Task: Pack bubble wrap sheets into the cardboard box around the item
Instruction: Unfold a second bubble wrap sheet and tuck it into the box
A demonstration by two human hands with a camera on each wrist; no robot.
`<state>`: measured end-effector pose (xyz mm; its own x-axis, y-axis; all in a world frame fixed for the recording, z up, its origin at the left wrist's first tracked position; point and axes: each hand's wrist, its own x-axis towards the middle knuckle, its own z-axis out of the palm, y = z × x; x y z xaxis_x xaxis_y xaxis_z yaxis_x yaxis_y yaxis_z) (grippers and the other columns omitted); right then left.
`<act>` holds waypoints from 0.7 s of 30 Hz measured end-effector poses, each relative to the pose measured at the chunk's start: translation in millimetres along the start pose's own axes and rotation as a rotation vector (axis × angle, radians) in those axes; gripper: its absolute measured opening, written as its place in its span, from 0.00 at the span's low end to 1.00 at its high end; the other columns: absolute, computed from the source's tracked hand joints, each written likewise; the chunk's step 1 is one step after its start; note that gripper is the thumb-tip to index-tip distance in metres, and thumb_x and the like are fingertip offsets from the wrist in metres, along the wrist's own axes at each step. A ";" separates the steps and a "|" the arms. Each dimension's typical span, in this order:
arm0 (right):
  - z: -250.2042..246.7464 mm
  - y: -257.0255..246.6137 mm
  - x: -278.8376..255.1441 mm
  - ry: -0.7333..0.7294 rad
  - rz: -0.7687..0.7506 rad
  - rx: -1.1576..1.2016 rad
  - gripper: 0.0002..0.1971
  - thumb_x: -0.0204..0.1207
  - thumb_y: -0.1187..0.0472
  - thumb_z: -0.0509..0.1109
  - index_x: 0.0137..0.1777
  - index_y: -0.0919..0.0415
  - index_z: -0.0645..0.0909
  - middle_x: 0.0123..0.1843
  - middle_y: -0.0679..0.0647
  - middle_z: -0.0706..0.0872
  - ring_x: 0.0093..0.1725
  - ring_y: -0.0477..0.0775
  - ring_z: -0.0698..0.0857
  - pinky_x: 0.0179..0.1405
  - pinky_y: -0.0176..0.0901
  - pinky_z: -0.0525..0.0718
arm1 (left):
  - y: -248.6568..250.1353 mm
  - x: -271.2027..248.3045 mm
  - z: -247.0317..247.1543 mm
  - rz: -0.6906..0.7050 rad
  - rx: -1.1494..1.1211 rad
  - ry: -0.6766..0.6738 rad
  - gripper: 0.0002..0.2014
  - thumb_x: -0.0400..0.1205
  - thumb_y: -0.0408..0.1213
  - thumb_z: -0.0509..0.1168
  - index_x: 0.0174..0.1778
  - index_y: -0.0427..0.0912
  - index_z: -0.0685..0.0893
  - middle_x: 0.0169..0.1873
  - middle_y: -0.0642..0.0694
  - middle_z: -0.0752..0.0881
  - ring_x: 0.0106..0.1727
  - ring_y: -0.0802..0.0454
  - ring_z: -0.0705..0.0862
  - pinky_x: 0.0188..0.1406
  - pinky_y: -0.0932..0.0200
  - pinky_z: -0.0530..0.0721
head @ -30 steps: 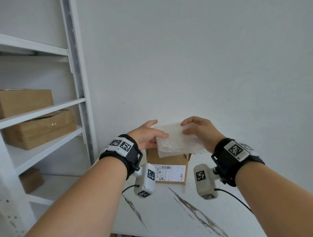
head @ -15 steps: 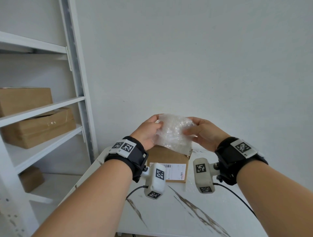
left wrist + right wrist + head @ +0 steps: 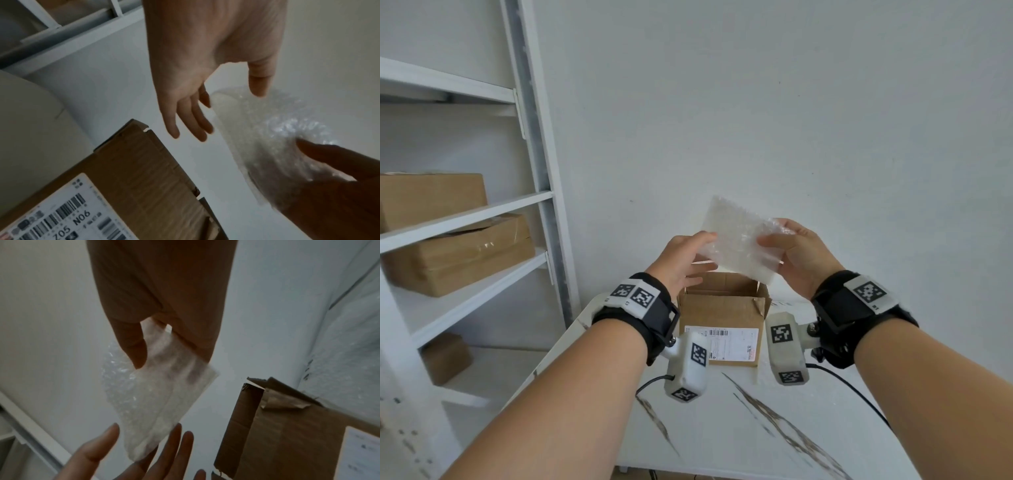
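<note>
**A:** Two hands are raised over the table (image 3: 722, 428). What do we hold, and how?

**B:** We hold one bubble wrap sheet (image 3: 739, 245). Our right hand (image 3: 796, 255) pinches its right end between thumb and curled fingers; the right wrist view shows the thumb (image 3: 133, 347) pressed on the sheet (image 3: 156, 402) with the fingers behind it.

**A:** And the left hand (image 3: 683, 262)?

**B:** Its fingers are straight and spread. The left wrist view shows the fingers (image 3: 191, 116) loose beside the sheet's edge (image 3: 267, 129), the thumb tip at its upper rim. Whether thumb and sheet touch, we cannot tell.

**A:** Where does the sheet stand relative to the box?

**B:** It hangs in the air, tilted, above the open top of the cardboard box (image 3: 722, 308), apart from it. The box stands near the table's far edge, close to the wall, flaps up, with a white shipping label (image 3: 722, 342) on its near face. What lies inside the box is hidden from us.

**A:** What surrounds the table?

**B:** To its left stands a white shelf unit (image 3: 530, 144) carrying closed cardboard boxes (image 3: 458, 253). The tabletop is white with dark veins.
</note>
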<state>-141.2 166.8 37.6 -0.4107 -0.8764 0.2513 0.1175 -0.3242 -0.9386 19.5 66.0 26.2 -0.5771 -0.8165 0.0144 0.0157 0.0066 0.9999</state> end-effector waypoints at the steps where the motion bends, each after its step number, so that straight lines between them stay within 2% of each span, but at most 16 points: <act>1: -0.2 0.6 0.0 0.005 0.001 0.014 0.12 0.73 0.77 0.67 0.43 0.58 0.82 0.46 0.55 0.88 0.47 0.57 0.87 0.54 0.54 0.86 | -0.8 0.4 -1.9 0.002 -0.020 -0.028 0.19 0.80 0.42 0.70 0.64 0.45 0.75 0.55 0.45 0.86 0.58 0.46 0.87 0.71 0.41 0.76; 3: 2.1 1.2 -0.6 -0.002 0.008 0.038 0.11 0.74 0.74 0.67 0.50 0.58 0.82 0.50 0.57 0.88 0.49 0.59 0.88 0.56 0.57 0.85 | -3.2 2.0 -3.2 0.036 -0.043 -0.045 0.25 0.78 0.32 0.72 0.70 0.44 0.72 0.58 0.43 0.88 0.59 0.46 0.88 0.72 0.41 0.75; 5: 4.8 2.1 -1.0 -0.025 0.008 0.053 0.12 0.76 0.72 0.67 0.55 0.59 0.83 0.52 0.58 0.88 0.50 0.59 0.89 0.54 0.56 0.87 | -2.9 1.4 -0.8 0.060 -0.084 -0.052 0.23 0.78 0.30 0.72 0.68 0.43 0.75 0.60 0.42 0.87 0.61 0.47 0.86 0.73 0.41 0.75; 7: 7.3 2.4 -0.8 -0.050 0.013 0.032 0.12 0.77 0.71 0.66 0.58 0.61 0.83 0.54 0.60 0.88 0.52 0.59 0.88 0.55 0.55 0.87 | -1.2 3.6 1.2 0.070 -0.145 -0.039 0.17 0.79 0.32 0.71 0.63 0.43 0.78 0.59 0.43 0.86 0.63 0.45 0.84 0.73 0.41 0.74; 10: 8.6 2.0 -1.3 -0.050 0.037 -0.013 0.09 0.77 0.73 0.66 0.49 0.60 0.84 0.47 0.55 0.88 0.49 0.55 0.86 0.53 0.49 0.86 | -1.6 11.5 -1.5 0.057 -0.299 -0.001 0.24 0.82 0.39 0.68 0.73 0.40 0.74 0.67 0.40 0.82 0.67 0.40 0.81 0.65 0.45 0.81; 12: 8.7 1.7 -2.9 -0.082 0.069 -0.029 0.10 0.78 0.74 0.64 0.50 0.61 0.83 0.45 0.54 0.88 0.47 0.53 0.87 0.49 0.46 0.86 | -2.5 14.7 -2.9 0.056 -0.344 -0.019 0.22 0.84 0.39 0.64 0.75 0.39 0.73 0.69 0.38 0.80 0.69 0.40 0.80 0.57 0.46 0.86; 15: 11.5 1.5 -6.3 -0.176 0.129 -0.045 0.12 0.79 0.73 0.64 0.60 0.66 0.82 0.50 0.57 0.88 0.49 0.55 0.88 0.47 0.46 0.90 | -3.8 14.3 2.2 0.052 -0.231 -0.038 0.19 0.85 0.37 0.64 0.72 0.37 0.75 0.64 0.38 0.83 0.61 0.42 0.84 0.53 0.45 0.87; 17: 14.3 2.3 -7.1 -0.216 0.160 -0.065 0.15 0.79 0.73 0.65 0.64 0.71 0.80 0.54 0.61 0.87 0.54 0.60 0.87 0.55 0.52 0.88 | -4.4 12.7 8.7 0.042 -0.106 -0.064 0.17 0.83 0.36 0.66 0.68 0.38 0.78 0.60 0.37 0.86 0.56 0.42 0.86 0.56 0.43 0.87; 19: 17.3 3.4 -7.5 -0.221 0.175 -0.088 0.18 0.78 0.71 0.66 0.67 0.73 0.78 0.59 0.66 0.85 0.58 0.64 0.85 0.62 0.59 0.83 | -5.7 12.6 13.9 0.021 0.003 -0.114 0.15 0.82 0.35 0.66 0.65 0.40 0.82 0.59 0.38 0.88 0.55 0.41 0.88 0.57 0.45 0.88; 21: 18.5 3.5 -6.7 -0.184 0.151 -0.089 0.18 0.77 0.69 0.68 0.67 0.72 0.79 0.60 0.66 0.85 0.58 0.64 0.84 0.63 0.59 0.82 | -5.3 12.1 15.9 -0.001 0.027 -0.150 0.14 0.82 0.36 0.65 0.64 0.42 0.84 0.57 0.40 0.89 0.56 0.42 0.89 0.56 0.48 0.88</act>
<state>-121.3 164.9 37.1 -0.2217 -0.9654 0.1376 0.0813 -0.1589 -0.9839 -0.5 65.2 21.2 -0.6927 -0.7211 0.0127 -0.0057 0.0230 0.9997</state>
